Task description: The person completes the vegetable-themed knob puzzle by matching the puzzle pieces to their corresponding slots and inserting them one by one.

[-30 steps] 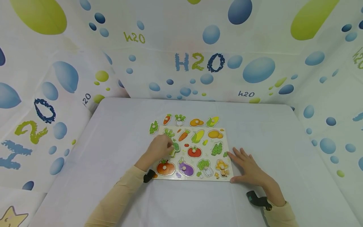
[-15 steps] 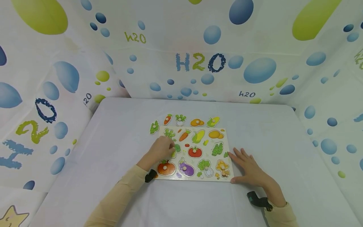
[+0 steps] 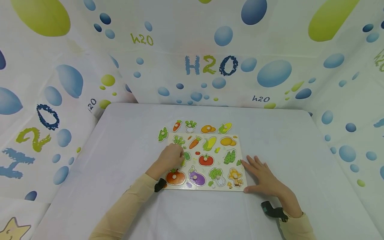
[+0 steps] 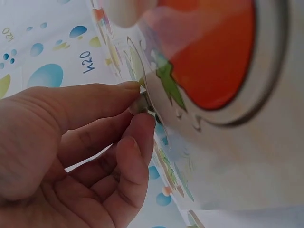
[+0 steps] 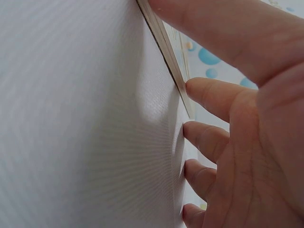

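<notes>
A wooden vegetable puzzle board (image 3: pixel 219 164) lies flat in front of me. At its left side my left hand (image 3: pixel 168 157) pinches the small knob (image 4: pixel 139 103) of the broccoli piece (image 3: pixel 187 156) between thumb and fingertips. The hand covers part of that piece, which overlaps its place on the board. My right hand (image 3: pixel 264 178) rests with spread fingers at the board's right edge; thumb and index fingertip touch the edge in the right wrist view. Knobbed pumpkin (image 3: pixel 180 180), eggplant (image 3: pixel 199 180), tomato (image 3: pixel 206 162), cabbage (image 3: pixel 215 173) and mushroom (image 3: pixel 235 174) pieces sit in the board.
Loose along the board's far side lie asparagus (image 3: pixel 162 136), carrot (image 3: pixel 177 126), radish-like (image 3: pixel 190 129), potato (image 3: pixel 205 130) and corn (image 3: pixel 227 127) pieces. A white cloth covers the table (image 3: pixel 120 133). Patterned sheets (image 3: pixel 168 71) hang around it.
My left hand has shifted very slightly at the broccoli piece, its fingers still on the knob. The right hand keeps its place at the board's edge.
</notes>
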Tool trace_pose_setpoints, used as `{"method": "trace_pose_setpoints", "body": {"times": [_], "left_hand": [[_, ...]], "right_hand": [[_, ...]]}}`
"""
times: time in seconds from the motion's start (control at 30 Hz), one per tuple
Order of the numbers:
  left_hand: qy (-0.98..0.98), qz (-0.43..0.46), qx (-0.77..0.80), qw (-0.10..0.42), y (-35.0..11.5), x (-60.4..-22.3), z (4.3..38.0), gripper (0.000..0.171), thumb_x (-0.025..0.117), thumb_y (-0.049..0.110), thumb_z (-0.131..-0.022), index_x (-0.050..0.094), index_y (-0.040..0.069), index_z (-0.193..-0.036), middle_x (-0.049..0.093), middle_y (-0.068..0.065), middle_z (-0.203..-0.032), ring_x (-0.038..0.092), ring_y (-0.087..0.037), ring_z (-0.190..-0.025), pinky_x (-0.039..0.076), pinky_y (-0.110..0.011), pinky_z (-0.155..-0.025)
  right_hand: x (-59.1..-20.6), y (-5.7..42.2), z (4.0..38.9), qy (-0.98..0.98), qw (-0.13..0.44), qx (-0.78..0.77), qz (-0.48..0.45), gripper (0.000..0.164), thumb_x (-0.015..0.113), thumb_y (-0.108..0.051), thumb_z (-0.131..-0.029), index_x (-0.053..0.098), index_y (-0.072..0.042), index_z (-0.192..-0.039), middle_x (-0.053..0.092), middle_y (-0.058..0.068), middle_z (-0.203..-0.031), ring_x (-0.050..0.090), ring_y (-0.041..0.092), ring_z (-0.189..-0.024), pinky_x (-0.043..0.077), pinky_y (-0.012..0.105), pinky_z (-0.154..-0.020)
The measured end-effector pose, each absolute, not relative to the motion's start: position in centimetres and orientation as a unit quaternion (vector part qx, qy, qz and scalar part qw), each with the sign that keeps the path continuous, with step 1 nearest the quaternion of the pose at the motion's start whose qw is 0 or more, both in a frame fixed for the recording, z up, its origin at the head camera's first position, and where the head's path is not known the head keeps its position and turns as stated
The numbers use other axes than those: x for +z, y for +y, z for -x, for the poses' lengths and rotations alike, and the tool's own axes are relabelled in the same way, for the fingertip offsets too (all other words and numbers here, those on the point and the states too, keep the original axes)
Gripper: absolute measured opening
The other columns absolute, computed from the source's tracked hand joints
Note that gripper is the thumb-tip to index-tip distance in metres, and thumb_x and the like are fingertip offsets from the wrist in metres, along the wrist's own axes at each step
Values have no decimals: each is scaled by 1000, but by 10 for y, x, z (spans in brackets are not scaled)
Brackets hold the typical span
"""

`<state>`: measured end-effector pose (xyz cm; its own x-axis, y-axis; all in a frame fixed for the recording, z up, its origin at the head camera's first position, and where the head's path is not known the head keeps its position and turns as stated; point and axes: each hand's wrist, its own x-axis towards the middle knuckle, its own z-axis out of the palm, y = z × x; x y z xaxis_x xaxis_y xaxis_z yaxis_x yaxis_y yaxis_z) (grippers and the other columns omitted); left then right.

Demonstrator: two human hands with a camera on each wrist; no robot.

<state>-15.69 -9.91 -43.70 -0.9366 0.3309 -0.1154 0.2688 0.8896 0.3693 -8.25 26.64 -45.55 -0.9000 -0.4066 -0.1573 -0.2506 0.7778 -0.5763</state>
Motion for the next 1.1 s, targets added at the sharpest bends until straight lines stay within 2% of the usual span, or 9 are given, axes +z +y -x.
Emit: {"method": "trace_pose_setpoints", "body": {"times": [0.5, 0.67, 0.8, 0.93, 1.1], "left_hand": [[962, -148, 212, 88, -100, -438, 156, 18, 68, 7, -85, 64, 6, -67, 57, -1, -66, 49, -15, -61, 40, -24, -56], [953, -132, 243, 121, -103, -433, 153, 7, 69, 10, -86, 69, 3, -84, 60, -3, -75, 51, -17, -70, 43, -27, -62], [948, -128, 256, 137, -111, -430, 156, 20, 71, 16, -86, 71, 2, -99, 59, -3, -76, 51, -16, -69, 41, -28, -62], [949, -130, 260, 118, -126, -425, 165, 27, 73, 21, -86, 70, 0, -104, 59, -4, -78, 50, -16, -68, 41, -27, -62], [953, -112, 275, 60, -145, -412, 178, 24, 73, 17, -87, 69, -1, -102, 61, -8, -82, 52, -19, -71, 42, -28, -61]], "right_hand": [[-455, 267, 83, 933, 140, -283, 175, 103, 84, -46, -66, 37, -8, -150, 21, 25, -159, 5, 51, -146, 2, 72, -111], [-455, 266, 82, 931, 142, -284, 177, 103, 84, -47, -66, 37, -9, -150, 21, 24, -159, 5, 50, -146, 3, 72, -111], [-455, 265, 82, 931, 144, -286, 177, 103, 84, -47, -66, 37, -10, -150, 21, 24, -159, 5, 50, -147, 3, 71, -111], [-454, 266, 82, 930, 144, -287, 179, 103, 84, -47, -66, 37, -10, -150, 20, 24, -159, 5, 50, -147, 3, 72, -111], [-454, 265, 83, 930, 144, -286, 180, 103, 84, -47, -66, 37, -10, -150, 20, 24, -159, 5, 50, -146, 3, 72, -110]]}}
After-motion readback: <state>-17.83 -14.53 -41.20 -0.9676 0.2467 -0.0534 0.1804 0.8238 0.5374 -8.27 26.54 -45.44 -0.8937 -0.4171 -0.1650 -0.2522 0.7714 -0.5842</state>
